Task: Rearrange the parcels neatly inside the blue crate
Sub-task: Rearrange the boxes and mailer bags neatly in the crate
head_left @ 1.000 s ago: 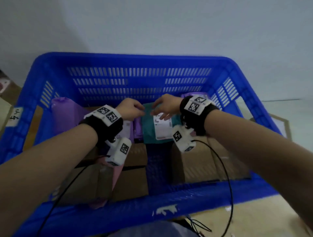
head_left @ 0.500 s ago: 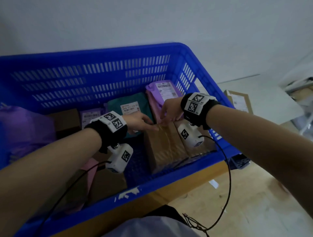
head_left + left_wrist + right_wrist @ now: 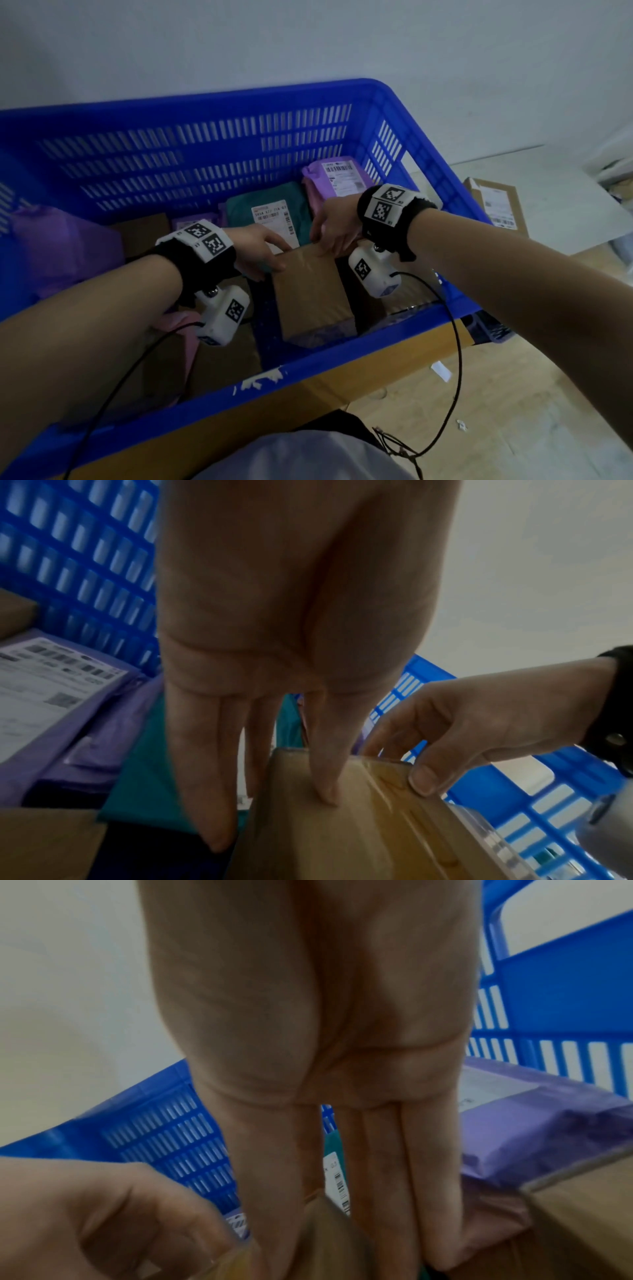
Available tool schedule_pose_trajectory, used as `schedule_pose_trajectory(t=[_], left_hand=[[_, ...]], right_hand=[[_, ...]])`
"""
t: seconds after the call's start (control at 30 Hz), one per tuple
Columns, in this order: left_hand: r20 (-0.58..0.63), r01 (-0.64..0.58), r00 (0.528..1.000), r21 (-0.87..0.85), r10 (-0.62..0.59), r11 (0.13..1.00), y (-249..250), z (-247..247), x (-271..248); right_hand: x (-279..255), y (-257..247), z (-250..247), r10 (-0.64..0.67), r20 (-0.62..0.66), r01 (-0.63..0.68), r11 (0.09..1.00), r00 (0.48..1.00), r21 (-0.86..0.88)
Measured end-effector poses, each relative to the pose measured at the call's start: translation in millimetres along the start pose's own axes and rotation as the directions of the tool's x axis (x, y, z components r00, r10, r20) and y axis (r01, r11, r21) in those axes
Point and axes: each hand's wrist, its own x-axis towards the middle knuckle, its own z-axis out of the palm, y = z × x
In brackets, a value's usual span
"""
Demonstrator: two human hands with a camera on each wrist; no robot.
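The blue crate [image 3: 342,363] holds several parcels. A brown cardboard box [image 3: 310,291] lies lengthways in its right half. My left hand [image 3: 270,265] grips the box's far left corner, thumb on top [image 3: 325,785] and fingers down the left side. My right hand [image 3: 322,245] grips the far right corner, thumb on the taped top and fingers behind the far edge. Just beyond the box lie a teal parcel [image 3: 294,202] with a white label and a purple parcel [image 3: 322,178] in the far right corner. In the right wrist view my right hand [image 3: 356,1245] reaches down over the box's end.
A large purple bag [image 3: 61,246] fills the crate's far left. More brown boxes [image 3: 226,359] and a pink mailer [image 3: 181,322] lie under my left forearm. Outside the crate, a labelled cardboard box [image 3: 496,205] sits on the floor at the right.
Both hands have left the teal parcel and come to the far end of the brown box at the right. My head has turned right, shifting the crate left in view.
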Motion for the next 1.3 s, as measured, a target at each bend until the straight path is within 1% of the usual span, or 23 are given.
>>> schedule_pose_trajectory(t=[0.1,0.2,0.33,0.43,0.53,0.63,0.7,0.83,0.93,1.03,1.1,1.17,1.23,1.3], left_hand=[[-0.008,0.030,1.000,-0.019,-0.030,0.999,-11,-5,-1],[-0.008,0.088,0.996,-0.043,-0.088,0.995,-17,-5,-3],[0.127,0.172,0.980,-0.150,-0.153,0.974,-15,3,-13],[0.159,0.192,0.974,-0.192,-0.162,0.962,-11,7,-18],[0.134,0.214,0.972,-0.173,-0.192,0.961,-9,11,-19],[0.063,0.203,0.979,-0.155,-0.195,0.967,-13,13,-12],[0.035,0.213,0.977,-0.174,-0.210,0.961,-16,8,-9],[0.069,0.226,0.974,-0.244,-0.215,0.943,-30,-14,-17],[0.034,0.151,0.988,-0.354,-0.149,0.923,-46,-35,-30],[0.001,0.076,0.996,-0.454,-0.084,0.888,-61,-54,-44],[-0.013,0.037,0.999,-0.480,-0.049,0.876,-70,-64,-52],[-0.024,-0.022,1.000,-0.501,0.011,0.865,-75,-73,-59],[-0.028,-0.074,0.997,-0.563,0.071,0.823,-79,-80,-65],[-0.054,-0.134,0.990,-0.635,0.130,0.761,-82,-85,-69]], right_hand=[[3,-9,5,-0.059,0.021,0.057,0.996,0.998,0.064],[6,-16,8,-0.088,0.043,0.085,0.994,0.995,0.069],[10,-23,13,-0.110,0.055,0.105,0.991,0.992,0.085],[10,-26,15,-0.127,0.088,0.119,0.988,0.988,0.094],[10,-23,15,-0.137,0.142,0.115,0.981,0.980,0.159],[11,-18,15,-0.152,0.159,0.117,0.971,0.976,0.209],[11,-14,10,-0.145,0.129,0.116,0.971,0.981,0.209],[2,-8,-9,-0.116,-0.012,0.116,0.990,0.993,0.081],[-7,-6,-21,-0.087,-0.084,0.091,0.995,0.993,0.048],[-12,-7,-28,-0.069,-0.121,0.079,0.994,0.990,0.074],[-14,-9,-31,-0.075,-0.126,0.091,0.988,0.989,0.123],[-16,-13,-31,-0.088,-0.127,0.114,0.970,0.988,0.217],[-18,-18,-34,-0.102,-0.140,0.143,0.935,0.985,0.323],[-21,-22,-39,-0.112,-0.138,0.156,0.916,0.984,0.370]])
